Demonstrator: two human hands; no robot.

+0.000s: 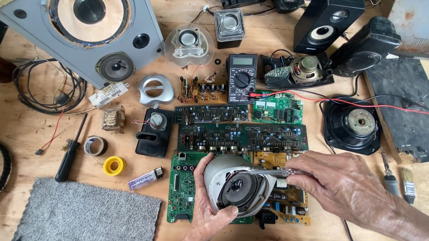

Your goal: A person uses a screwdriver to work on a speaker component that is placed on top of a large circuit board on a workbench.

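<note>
Head view: left hand cups a small silver speaker pod from its 8 o'clock side, fingers wrapped round the shell, driver cone facing up so the rim is reachable. Right hand comes in from 3 o'clock, closed in a pinch on a clear-handled screwdriver lying across the pod's top edge; tip looks to be at the rim seam, hard to confirm.

Pod sits over the green and yellow circuit boards at centre-bottom.

Room: grey mat at 8 o'clock is free. Worktop front edge is close under both wrists. Multimeter with red leads at 12, bare woofer and soldering iron crowd 2–3 o'clock.
</note>
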